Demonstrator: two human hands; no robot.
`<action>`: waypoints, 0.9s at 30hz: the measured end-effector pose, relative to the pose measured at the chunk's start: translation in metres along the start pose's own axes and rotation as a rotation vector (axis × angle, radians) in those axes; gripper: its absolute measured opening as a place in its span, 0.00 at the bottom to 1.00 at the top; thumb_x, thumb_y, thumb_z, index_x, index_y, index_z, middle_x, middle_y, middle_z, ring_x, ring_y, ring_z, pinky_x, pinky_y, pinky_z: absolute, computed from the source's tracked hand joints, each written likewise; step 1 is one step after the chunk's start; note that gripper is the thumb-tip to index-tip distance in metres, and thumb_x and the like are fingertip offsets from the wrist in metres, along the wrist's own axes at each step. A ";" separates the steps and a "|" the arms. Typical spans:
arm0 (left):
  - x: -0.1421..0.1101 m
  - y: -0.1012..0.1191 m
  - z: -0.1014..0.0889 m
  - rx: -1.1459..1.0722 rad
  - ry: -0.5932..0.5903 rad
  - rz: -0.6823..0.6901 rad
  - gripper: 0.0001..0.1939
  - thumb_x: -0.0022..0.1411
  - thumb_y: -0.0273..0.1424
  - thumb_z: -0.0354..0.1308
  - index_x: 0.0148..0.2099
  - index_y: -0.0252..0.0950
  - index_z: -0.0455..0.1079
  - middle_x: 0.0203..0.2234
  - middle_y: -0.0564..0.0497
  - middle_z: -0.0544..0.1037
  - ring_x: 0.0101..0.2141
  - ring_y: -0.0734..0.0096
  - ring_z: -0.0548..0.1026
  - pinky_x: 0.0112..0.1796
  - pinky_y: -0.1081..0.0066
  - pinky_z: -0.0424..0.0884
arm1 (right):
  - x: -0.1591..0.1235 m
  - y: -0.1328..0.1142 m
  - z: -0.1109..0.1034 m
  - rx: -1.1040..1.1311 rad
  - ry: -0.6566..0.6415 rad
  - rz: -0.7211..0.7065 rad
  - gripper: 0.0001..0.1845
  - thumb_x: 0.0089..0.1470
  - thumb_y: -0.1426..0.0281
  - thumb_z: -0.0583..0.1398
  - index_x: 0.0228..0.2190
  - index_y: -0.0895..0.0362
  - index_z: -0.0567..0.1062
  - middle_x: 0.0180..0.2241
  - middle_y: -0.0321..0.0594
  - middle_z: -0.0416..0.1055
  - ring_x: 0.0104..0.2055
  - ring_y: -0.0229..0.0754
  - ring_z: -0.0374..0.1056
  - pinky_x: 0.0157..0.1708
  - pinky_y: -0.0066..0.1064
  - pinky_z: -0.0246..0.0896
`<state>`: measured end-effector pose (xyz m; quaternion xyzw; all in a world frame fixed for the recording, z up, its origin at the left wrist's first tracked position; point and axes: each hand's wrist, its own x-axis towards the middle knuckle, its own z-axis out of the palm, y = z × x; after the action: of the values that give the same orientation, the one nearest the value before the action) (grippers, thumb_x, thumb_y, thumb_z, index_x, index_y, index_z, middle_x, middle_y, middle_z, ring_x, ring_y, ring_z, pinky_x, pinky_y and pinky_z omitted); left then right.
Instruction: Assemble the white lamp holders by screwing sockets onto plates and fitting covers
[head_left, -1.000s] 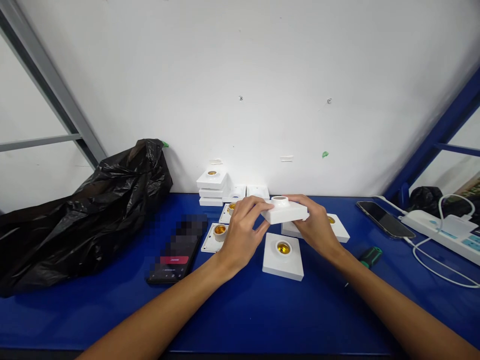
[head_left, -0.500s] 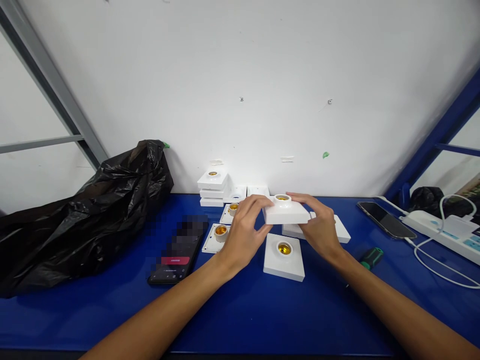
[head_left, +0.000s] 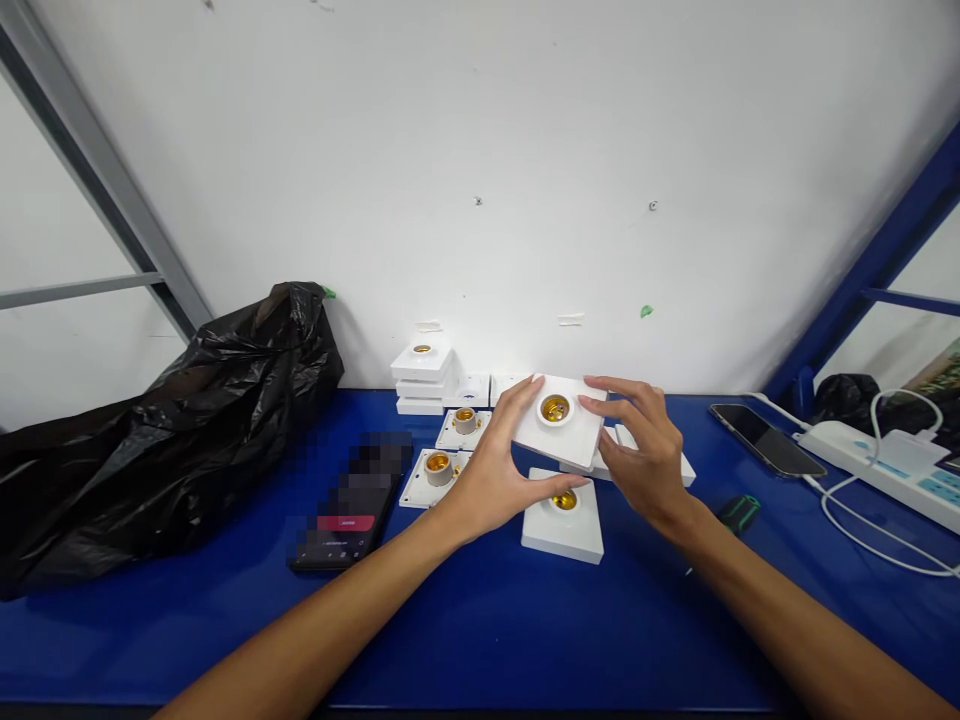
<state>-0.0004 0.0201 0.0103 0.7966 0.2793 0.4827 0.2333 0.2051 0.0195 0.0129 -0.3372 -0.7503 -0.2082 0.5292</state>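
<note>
A square white lamp holder [head_left: 574, 440] with a gold-coloured screw socket is held up in the air, its socket face tilted towards me. My left hand [head_left: 499, 455] grips its left edge with the fingers, while the thumb stretches beneath it across the socket of another lamp holder [head_left: 562, 535] lying on the table. On the right side, my right hand [head_left: 645, 450] closes its fingers around the edge and corner. Left of my left hand are two open lamp holder bases [head_left: 426, 488] with exposed sockets. Behind my right hand lie white parts [head_left: 679, 470], partly hidden.
A stack of white lamp holders [head_left: 421, 385] stands against the wall. Left are a black phone [head_left: 349, 510] and a black plastic bag [head_left: 225, 400]. Right are a green-handled screwdriver [head_left: 739, 514], another phone [head_left: 765, 440] and a power strip [head_left: 847, 450] with white cables on the blue table [head_left: 480, 640].
The held lamp holder has tilted up so that its socket now faces me. My left thumb has swung down and away from its edge, and my right fingers have shifted along the side.
</note>
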 end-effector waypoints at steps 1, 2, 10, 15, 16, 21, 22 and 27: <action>0.000 0.000 0.000 0.000 0.001 0.005 0.49 0.55 0.35 0.75 0.72 0.51 0.53 0.70 0.43 0.57 0.70 0.48 0.54 0.67 0.46 0.57 | 0.000 0.000 0.000 -0.007 -0.001 0.000 0.23 0.59 0.84 0.57 0.48 0.47 0.73 0.51 0.46 0.76 0.51 0.53 0.74 0.46 0.48 0.65; 0.001 -0.001 -0.001 0.003 0.005 0.008 0.48 0.56 0.35 0.75 0.71 0.51 0.54 0.70 0.44 0.58 0.71 0.48 0.54 0.67 0.46 0.57 | 0.000 -0.001 0.000 -0.013 -0.003 0.000 0.23 0.59 0.84 0.58 0.48 0.46 0.73 0.51 0.45 0.76 0.50 0.53 0.74 0.46 0.48 0.65; 0.007 -0.016 -0.009 0.123 0.029 -0.095 0.39 0.63 0.38 0.70 0.70 0.48 0.57 0.66 0.43 0.68 0.66 0.50 0.65 0.64 0.47 0.61 | 0.001 0.012 0.006 -0.085 -0.113 0.162 0.17 0.56 0.80 0.62 0.44 0.49 0.77 0.44 0.44 0.73 0.45 0.53 0.69 0.46 0.48 0.61; 0.006 -0.013 -0.007 0.168 0.045 -0.199 0.27 0.74 0.40 0.56 0.70 0.44 0.56 0.65 0.42 0.69 0.66 0.53 0.65 0.63 0.50 0.61 | -0.003 0.019 0.012 -0.081 -0.251 0.173 0.15 0.58 0.79 0.62 0.46 0.52 0.77 0.40 0.42 0.70 0.44 0.51 0.69 0.45 0.46 0.62; 0.006 -0.011 -0.007 0.186 0.049 -0.204 0.25 0.74 0.40 0.55 0.69 0.44 0.57 0.65 0.43 0.69 0.65 0.54 0.65 0.63 0.51 0.61 | -0.004 0.017 0.013 -0.080 -0.279 0.160 0.15 0.59 0.78 0.62 0.46 0.52 0.77 0.40 0.42 0.70 0.43 0.51 0.69 0.45 0.45 0.62; 0.006 -0.010 -0.004 0.330 -0.031 -0.126 0.13 0.73 0.33 0.54 0.57 0.40 0.66 0.55 0.46 0.74 0.56 0.56 0.72 0.57 0.55 0.67 | -0.005 0.004 0.017 -0.037 -0.444 0.156 0.17 0.59 0.78 0.63 0.49 0.52 0.78 0.40 0.44 0.71 0.40 0.48 0.68 0.42 0.41 0.63; 0.005 -0.011 -0.004 0.379 -0.075 -0.105 0.11 0.73 0.31 0.53 0.55 0.40 0.67 0.53 0.46 0.75 0.54 0.56 0.73 0.56 0.55 0.68 | -0.005 0.002 0.017 -0.034 -0.476 0.160 0.18 0.58 0.79 0.63 0.49 0.52 0.79 0.41 0.44 0.71 0.41 0.48 0.69 0.42 0.41 0.63; 0.003 -0.013 -0.004 0.576 -0.193 -0.047 0.10 0.72 0.25 0.51 0.52 0.38 0.68 0.49 0.47 0.77 0.50 0.56 0.76 0.53 0.56 0.68 | -0.005 -0.002 0.017 -0.032 -0.579 0.163 0.23 0.56 0.80 0.66 0.51 0.49 0.78 0.44 0.44 0.73 0.47 0.51 0.70 0.46 0.44 0.62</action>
<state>-0.0056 0.0322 0.0059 0.8655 0.3997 0.2999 0.0344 0.1939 0.0283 0.0020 -0.4497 -0.8371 -0.0720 0.3030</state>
